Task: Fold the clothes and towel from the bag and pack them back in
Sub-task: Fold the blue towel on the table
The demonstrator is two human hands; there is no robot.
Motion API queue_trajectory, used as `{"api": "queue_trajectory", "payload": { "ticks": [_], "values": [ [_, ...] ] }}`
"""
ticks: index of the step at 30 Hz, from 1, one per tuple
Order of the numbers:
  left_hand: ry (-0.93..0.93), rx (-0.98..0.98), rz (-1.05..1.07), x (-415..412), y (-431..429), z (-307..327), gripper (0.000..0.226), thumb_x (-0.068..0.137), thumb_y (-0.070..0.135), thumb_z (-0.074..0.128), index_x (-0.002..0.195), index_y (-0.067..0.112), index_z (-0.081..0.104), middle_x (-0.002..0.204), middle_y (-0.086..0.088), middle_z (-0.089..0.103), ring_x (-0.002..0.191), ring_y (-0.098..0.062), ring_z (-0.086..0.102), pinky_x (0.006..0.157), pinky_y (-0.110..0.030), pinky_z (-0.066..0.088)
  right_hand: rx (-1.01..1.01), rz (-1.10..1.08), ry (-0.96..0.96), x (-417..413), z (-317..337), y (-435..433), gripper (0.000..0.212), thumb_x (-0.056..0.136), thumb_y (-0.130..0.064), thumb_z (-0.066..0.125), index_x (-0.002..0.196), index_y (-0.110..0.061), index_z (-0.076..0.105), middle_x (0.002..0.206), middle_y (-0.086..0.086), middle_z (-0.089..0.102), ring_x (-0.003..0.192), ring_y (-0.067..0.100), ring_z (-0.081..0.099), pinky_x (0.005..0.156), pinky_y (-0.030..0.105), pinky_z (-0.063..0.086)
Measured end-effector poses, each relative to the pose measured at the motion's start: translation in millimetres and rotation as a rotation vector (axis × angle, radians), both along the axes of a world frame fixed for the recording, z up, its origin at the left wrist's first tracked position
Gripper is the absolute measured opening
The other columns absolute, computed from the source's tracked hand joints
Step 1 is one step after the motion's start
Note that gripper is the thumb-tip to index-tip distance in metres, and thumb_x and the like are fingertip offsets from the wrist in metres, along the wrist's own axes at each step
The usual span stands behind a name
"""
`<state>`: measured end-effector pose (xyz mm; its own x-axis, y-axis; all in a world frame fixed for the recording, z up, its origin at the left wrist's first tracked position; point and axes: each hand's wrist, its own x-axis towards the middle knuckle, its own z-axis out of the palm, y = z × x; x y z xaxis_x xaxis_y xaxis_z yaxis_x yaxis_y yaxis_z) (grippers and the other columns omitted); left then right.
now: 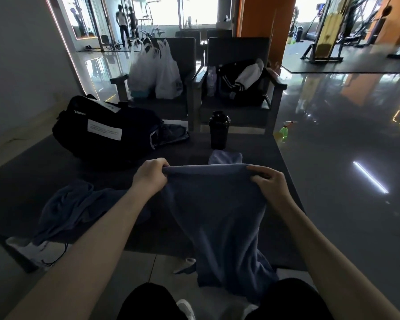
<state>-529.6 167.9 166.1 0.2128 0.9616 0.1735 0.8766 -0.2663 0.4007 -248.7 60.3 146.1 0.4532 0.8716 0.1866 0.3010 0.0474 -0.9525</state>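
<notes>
I see my left hand (151,175) and right hand (268,181) each pinched shut on an upper corner of the blue-grey terry towel (217,218), holding it up over the near edge of the dark matte table (263,144). Its top edge sags slightly between my fists and the soft, nubby cloth hangs in loose folds past the table edge toward my knees. The black fabric duffel bag (102,130), slumped and bearing white rectangular labels, sits far left on the table. A crumpled blue-grey garment (72,206) lies left of the towel. A small folded pale blue cloth (225,157) rests just beyond it, beside a black cylindrical plastic bottle (218,130).
</notes>
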Motion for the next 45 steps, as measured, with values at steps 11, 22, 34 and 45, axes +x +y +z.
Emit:
{"api": "queue_trajectory", "payload": {
  "ticks": [11,22,34,45],
  "values": [
    [0.101,-0.303,0.104,31,40,13,0.016,0.074,0.017,0.076,0.081,0.019,0.061,0.088,-0.004,0.062,0.080,-0.020,0.061,0.070,-0.031,0.052,-0.084,-0.037,-0.532,22,-7,23,0.063,0.076,0.007,0.048,0.134,-0.017,0.054,0.142,-0.007,0.048,0.125,0.016,0.050,0.094,0.023,0.042],
    [-0.293,0.154,0.077,83,124,-12,0.028,0.086,0.009,0.062,0.114,0.012,0.058,0.107,-0.008,0.065,0.093,-0.023,0.062,0.073,-0.031,0.050,-0.121,-0.240,-0.859,55,-18,99,0.067,0.089,-0.002,0.045,0.150,-0.021,0.022,0.156,-0.005,0.019,0.119,0.028,0.049,0.068,0.030,0.039],
    [0.157,-0.043,0.002,111,109,-107,0.066,0.096,0.037,0.047,0.151,0.017,0.016,0.158,-0.003,0.014,0.144,-0.021,0.016,0.114,-0.044,0.022,-0.510,-0.054,-0.783,51,-86,122,0.058,0.092,-0.024,0.048,0.146,-0.023,0.028,0.159,0.008,0.006,0.140,0.030,0.023,0.107,0.044,0.026],
    [-0.034,-0.209,-0.054,76,-13,-123,0.045,0.098,0.040,0.041,0.137,0.018,0.046,0.145,0.002,0.041,0.135,-0.015,0.032,0.110,-0.038,0.024,-0.614,-0.064,-0.656,8,-101,26,0.052,0.092,-0.033,0.047,0.142,-0.021,0.037,0.155,0.008,0.021,0.141,0.025,0.020,0.111,0.045,0.023]
  ]
}}
